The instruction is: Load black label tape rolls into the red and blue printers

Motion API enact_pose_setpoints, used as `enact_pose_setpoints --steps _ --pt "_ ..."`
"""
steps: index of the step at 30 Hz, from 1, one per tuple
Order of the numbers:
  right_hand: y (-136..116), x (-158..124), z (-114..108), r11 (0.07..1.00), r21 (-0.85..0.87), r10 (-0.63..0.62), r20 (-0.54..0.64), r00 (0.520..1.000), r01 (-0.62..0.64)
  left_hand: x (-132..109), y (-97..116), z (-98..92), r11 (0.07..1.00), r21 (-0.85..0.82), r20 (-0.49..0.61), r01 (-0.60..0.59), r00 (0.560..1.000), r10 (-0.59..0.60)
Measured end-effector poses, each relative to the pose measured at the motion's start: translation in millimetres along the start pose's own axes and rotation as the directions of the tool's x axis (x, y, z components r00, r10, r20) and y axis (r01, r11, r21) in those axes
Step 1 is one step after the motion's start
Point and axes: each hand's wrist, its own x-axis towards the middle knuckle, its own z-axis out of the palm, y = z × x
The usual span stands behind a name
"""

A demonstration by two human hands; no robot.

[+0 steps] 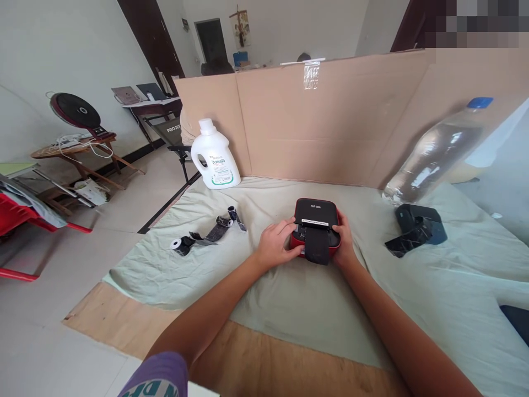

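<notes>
A small black and red label printer (316,212) rests on the pale green cloth in front of me. A strip of black label paper (317,246) hangs out over its front. My left hand (278,242) grips the printer's left side, fingers on the top edge and thumb low at the front. On the opposite side, my right hand (344,240) wraps round the right edge, with part of its fingers hidden behind the casing. Black label rolls (181,246) lie partly unwound to the left. Off to the right sits a second dark printer (422,223) with a black strip across it.
A white jug (215,157) stands at the back left, before a cardboard panel (314,127). A large clear bottle with a blue cap (438,154) leans at the back right. Bare wood (248,342) shows along the front edge. A dark object (516,322) lies far right.
</notes>
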Motion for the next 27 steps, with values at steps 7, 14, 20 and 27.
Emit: enact_pose_setpoints --steps 7,14,20,27 --pt "8.9 -2.2 -2.5 0.999 0.041 -0.02 0.0 1.0 0.02 -5.9 2.8 5.3 0.998 -0.047 0.007 0.041 0.999 -0.04" --pt "15.0 -5.1 -3.7 0.996 0.083 -0.042 -0.002 0.999 0.042 -10.5 0.7 10.5 0.999 -0.035 0.017 0.014 1.0 -0.014" --pt "5.6 -0.4 -5.7 0.993 0.115 -0.008 -0.001 1.0 0.008 -8.4 1.8 6.5 1.0 -0.028 0.0 0.009 1.0 -0.009" --pt "7.5 4.6 -8.1 0.998 0.067 -0.002 -0.005 1.0 0.003 -7.6 6.7 5.5 0.999 0.01 0.016 0.033 0.999 -0.033"
